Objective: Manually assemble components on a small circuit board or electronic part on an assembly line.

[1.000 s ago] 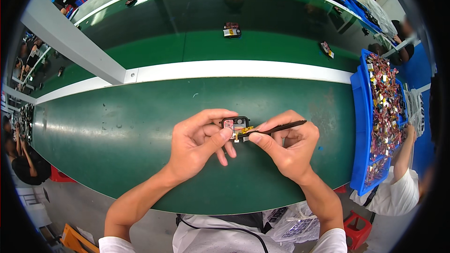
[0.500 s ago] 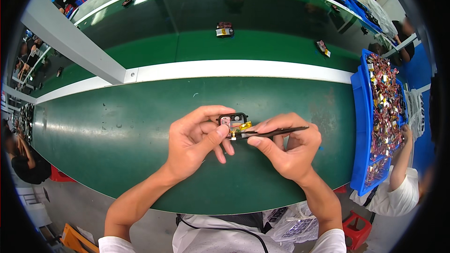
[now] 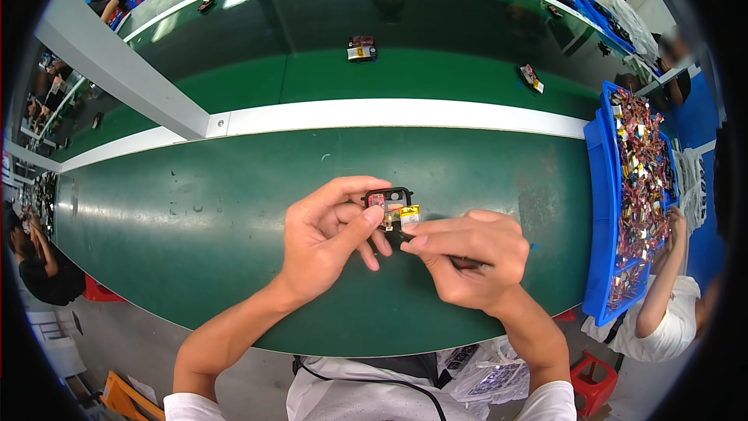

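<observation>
My left hand (image 3: 323,242) holds a small black plastic housing (image 3: 399,192) between thumb and fingers, just above the green bench. A red circuit board (image 3: 376,200) lies inside the housing, partly under my thumb. Beside it, a small silver battery with yellow tape (image 3: 410,217) stands at the housing's lower right. My right hand (image 3: 479,253) is closed around slim black tweezers (image 3: 470,263), mostly hidden by the fingers. Its thumb and forefinger meet at the battery's lower edge; whether they pinch the battery is hard to see.
A blue tray (image 3: 598,218) heaped with wired boards stands at the right. Behind a white rail (image 3: 374,114), a green conveyor (image 3: 257,78) carries several assemblies, one a battery unit (image 3: 361,48). A grey post (image 3: 125,62) rises at left. Co-workers sit on both sides.
My right hand has turned, swinging the tweezers from pointing across the housing to down inside my palm. The battery now sits more upright. Pieces on the conveyor have shifted left.
</observation>
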`<state>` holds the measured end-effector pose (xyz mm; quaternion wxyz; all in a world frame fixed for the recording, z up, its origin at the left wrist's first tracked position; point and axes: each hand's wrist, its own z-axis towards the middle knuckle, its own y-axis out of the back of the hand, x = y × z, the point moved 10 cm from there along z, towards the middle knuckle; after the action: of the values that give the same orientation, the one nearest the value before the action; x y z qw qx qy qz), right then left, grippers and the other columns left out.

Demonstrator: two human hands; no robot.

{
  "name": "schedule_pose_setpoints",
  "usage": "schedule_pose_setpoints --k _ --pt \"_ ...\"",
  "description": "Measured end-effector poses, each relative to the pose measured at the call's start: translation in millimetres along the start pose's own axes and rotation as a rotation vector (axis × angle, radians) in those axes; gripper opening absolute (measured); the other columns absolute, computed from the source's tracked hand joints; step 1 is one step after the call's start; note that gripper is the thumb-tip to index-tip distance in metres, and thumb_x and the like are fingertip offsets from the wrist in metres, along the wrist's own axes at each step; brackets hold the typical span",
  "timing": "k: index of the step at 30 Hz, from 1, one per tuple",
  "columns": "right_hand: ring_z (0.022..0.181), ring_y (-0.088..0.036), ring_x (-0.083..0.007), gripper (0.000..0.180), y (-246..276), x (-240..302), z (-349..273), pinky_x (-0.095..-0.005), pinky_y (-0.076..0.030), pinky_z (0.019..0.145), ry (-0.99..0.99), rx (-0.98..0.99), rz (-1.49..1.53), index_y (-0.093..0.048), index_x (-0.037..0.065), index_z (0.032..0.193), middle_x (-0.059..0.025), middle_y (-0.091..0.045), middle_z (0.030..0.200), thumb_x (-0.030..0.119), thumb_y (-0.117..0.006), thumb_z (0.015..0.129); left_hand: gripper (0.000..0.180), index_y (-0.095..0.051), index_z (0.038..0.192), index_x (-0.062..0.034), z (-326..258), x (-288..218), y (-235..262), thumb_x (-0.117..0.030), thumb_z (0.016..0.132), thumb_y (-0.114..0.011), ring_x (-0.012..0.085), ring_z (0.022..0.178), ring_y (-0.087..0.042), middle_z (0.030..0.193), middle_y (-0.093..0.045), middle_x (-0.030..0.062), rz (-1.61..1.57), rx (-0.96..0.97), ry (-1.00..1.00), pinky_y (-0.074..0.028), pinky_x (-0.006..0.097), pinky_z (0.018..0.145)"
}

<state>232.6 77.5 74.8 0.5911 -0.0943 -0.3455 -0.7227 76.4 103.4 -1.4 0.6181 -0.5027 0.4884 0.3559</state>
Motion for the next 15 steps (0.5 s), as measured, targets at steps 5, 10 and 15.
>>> schedule_pose_setpoints --k 5,10,15 --pt "0.048 -0.055 -0.0117 0.028 -4.2 10.2 -1.4 -0.0227 -0.033 0.043 0.036 0.080 -0.124 -0.074 0.007 0.082 -0.0065 -0.078 0.088 -0.008 -0.079 0.059 0.028 -0.058 0.128 0.0081 -1.7 0.9 1.6 0.000 0.101 -0.058 0.0168 0.071 -0.071 0.089 -0.071 0.0140 0.050 -0.037 0.000 -0.057 0.026 0.053" --pt "0.049 -0.055 -0.0127 0.030 -5.2 6.6 -2.5 -0.0238 -0.035 0.043 0.033 0.061 -0.082 -0.074 0.006 0.083 -0.0064 -0.078 0.087 -0.008 -0.078 0.058 0.027 -0.059 0.127 0.0080 -0.7 5.3 0.2 0.001 0.100 -0.058 0.0151 0.071 -0.070 0.086 -0.072 0.0134 0.072 -0.047 -0.010 -0.058 0.026 0.054" --pt "0.052 -0.060 -0.0149 0.028 -6.6 4.4 -5.4 -0.0250 -0.037 0.044 0.037 0.037 -0.077 -0.073 0.006 0.083 -0.0063 -0.077 0.085 -0.007 -0.078 0.059 0.025 -0.060 0.123 0.0079 -1.0 4.9 -3.3 0.004 0.099 -0.059 0.0133 0.070 -0.070 0.086 -0.071 0.0135 0.113 -0.114 -0.017 -0.058 0.025 0.054"
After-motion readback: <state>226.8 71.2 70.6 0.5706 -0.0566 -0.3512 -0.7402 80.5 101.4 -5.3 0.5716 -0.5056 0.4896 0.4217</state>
